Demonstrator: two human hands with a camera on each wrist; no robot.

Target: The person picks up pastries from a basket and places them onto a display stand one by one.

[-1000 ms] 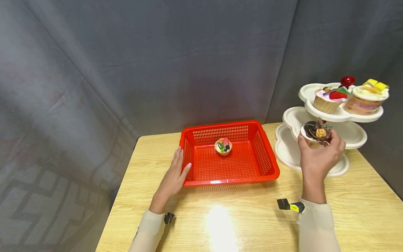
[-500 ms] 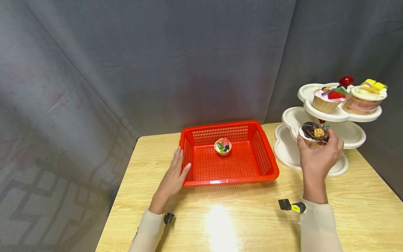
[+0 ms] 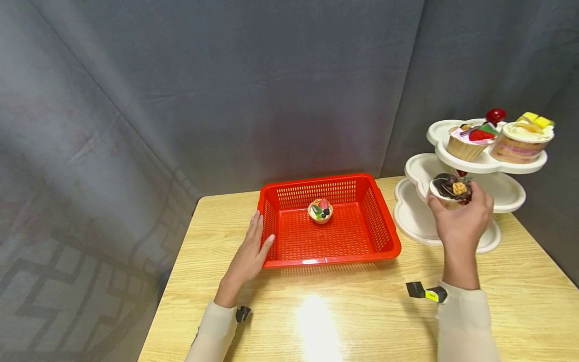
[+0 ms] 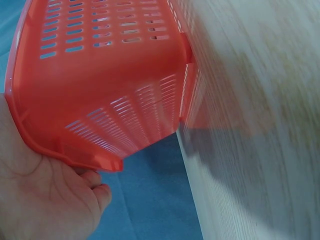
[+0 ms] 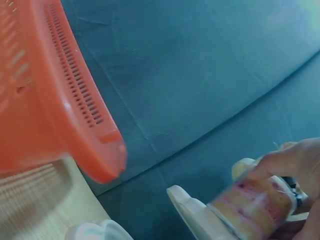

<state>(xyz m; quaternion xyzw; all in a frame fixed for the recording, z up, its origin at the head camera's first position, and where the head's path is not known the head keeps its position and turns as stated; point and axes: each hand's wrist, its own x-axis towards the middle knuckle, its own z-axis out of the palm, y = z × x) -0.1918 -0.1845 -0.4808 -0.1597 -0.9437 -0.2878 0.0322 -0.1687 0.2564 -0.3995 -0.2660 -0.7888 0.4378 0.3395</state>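
My right hand point(image 3: 464, 213) grips a small round layer cake point(image 3: 451, 190) topped with dark chocolate and a nut-like piece. In the right wrist view, the cake's point(image 5: 255, 207) pink and yellow layers show between thumb and fingers, its base right at the middle tier of the white stand point(image 3: 418, 168). My left hand point(image 3: 250, 251) rests along the left rim of the red basket point(image 3: 325, 261), fingers straight. The left wrist view shows the palm point(image 4: 45, 200) against the basket's rim. A fruit tart point(image 3: 320, 210) sits inside the basket, toward the back.
The stand's top tier holds a pink-creamed cupcake point(image 3: 469, 143), a layer cake with yellow cubes point(image 3: 524, 138) and a red cherry point(image 3: 495, 116). Below spreads the stand's bottom tier point(image 3: 413, 221). A grey curtain point(image 3: 289, 100) hangs behind the wooden table point(image 3: 353, 311).
My right hand moves slightly left with the cake, then its wrist shifts a little right while the cake stays at the middle tier. The left hand and basket keep their place.
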